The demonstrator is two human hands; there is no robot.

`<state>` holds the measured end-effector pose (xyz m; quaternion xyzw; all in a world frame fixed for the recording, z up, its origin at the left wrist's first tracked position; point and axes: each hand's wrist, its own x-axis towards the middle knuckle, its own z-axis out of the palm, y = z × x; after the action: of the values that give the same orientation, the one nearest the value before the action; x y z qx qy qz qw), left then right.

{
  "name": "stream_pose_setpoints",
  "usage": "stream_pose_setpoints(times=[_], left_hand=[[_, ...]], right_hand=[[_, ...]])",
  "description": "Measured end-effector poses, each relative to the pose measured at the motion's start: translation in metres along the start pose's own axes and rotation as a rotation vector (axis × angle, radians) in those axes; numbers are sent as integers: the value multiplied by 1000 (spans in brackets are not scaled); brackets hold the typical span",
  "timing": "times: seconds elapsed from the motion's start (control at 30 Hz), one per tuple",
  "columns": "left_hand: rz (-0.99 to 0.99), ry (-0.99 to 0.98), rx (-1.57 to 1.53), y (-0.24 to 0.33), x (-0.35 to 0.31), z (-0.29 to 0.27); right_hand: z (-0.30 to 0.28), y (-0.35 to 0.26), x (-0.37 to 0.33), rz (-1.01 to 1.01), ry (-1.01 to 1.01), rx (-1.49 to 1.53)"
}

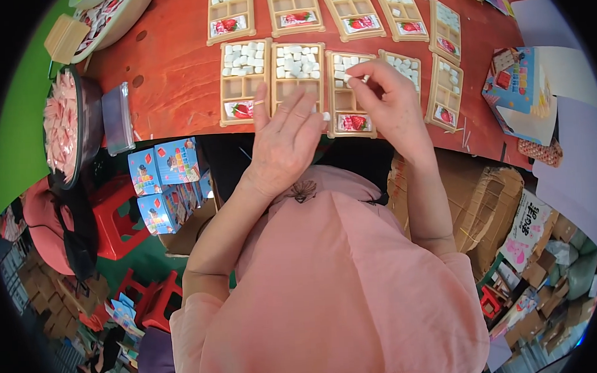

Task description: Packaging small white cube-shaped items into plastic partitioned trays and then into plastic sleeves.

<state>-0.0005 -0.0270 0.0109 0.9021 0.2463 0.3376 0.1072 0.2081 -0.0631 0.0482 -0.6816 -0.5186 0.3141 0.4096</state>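
Note:
My left hand (285, 146) rests palm down with fingers stretched over the near part of a beige compartment tray (276, 94). A small white marshmallow (326, 116) shows beside its inner fingertips; I cannot tell whether they touch it. My right hand (396, 109) is pinched over the neighbouring tray (332, 108), with a white marshmallow (349, 79) at its fingertips. Marshmallows (298, 61) fill the far compartment of the tray under my left hand. In the right-hand tray's near compartment lies a strawberry-printed packet (353, 123).
Several similar trays (246, 87) stand in two rows on the red table (174, 92). At left are a tub of pink wrapped packets (62, 123) and a clear plastic box (117, 118). A blue printed box (514, 80) stands at right. Below left are stacked blue boxes (158, 179) and a red stool (117, 218).

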Motion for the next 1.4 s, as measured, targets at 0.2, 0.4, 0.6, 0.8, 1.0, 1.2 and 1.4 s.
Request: stream_pose_setpoints(times=[0.2, 0.4, 0.6, 0.8, 1.0, 1.2, 1.4], left_hand=[[-101, 36, 69, -19, 5, 0], [-120, -68, 77, -25, 5, 11], [-127, -38, 78, -29, 5, 2], [-273, 111, 85, -49, 2, -11], [-306, 166, 57, -52, 11, -14], [-691, 190, -825, -21, 61, 4], [-432, -49, -696, -3, 84, 35]], right_hand=[[42, 0, 37, -341, 77, -414], [48, -6, 43, -343, -27, -577], [45, -14, 51, -224, -77, -560], [59, -13, 56, -533, -8, -576], [63, -25, 42, -514, -31, -502], [27, -35, 31, -253, -84, 37], [-51, 8, 16, -89, 243, -201]])
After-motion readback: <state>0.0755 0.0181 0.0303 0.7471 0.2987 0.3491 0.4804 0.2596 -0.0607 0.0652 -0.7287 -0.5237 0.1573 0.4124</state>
